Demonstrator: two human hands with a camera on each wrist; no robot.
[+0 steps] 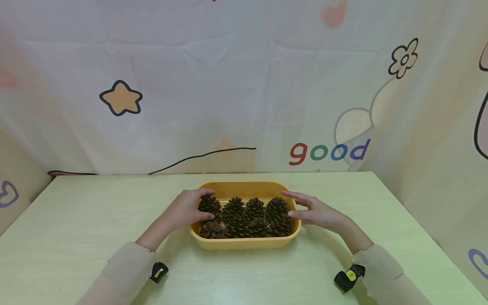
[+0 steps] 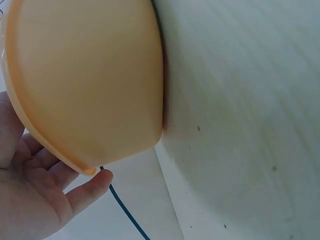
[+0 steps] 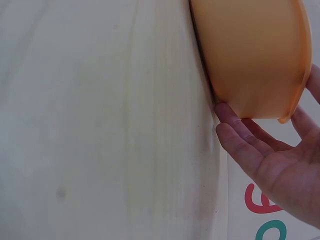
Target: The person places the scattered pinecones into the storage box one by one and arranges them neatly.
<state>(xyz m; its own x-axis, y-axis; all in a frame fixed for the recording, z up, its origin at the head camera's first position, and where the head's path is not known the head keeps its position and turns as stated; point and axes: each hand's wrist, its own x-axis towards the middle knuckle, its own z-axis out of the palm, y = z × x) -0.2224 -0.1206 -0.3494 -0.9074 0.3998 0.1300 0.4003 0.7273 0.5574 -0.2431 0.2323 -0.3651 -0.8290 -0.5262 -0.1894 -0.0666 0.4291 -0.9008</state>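
A yellow oval plastic basin point(image 1: 244, 243) holds several brown pine cones point(image 1: 235, 212) and rests on the table. My left hand point(image 1: 187, 208) reaches over its left end, thumb and index finger on either side of the leftmost pine cone point(image 1: 209, 205). In the left wrist view the little finger point(image 2: 92, 190) hangs just outside the rim. At the opposite end my right hand point(image 1: 320, 212) holds the basin. Its thumb and index finger lie over the rim, while other fingers point(image 3: 240, 145) reach low along the outer wall point(image 3: 250, 65), close to the tabletop.
The pale wood-look table point(image 1: 95, 220) extends around the basin. Behind it hangs a printed cloth point(image 1: 244, 93) with a star, a flower and the word "good". Dark wrist cameras point(image 1: 159, 272) sit below both sleeves.
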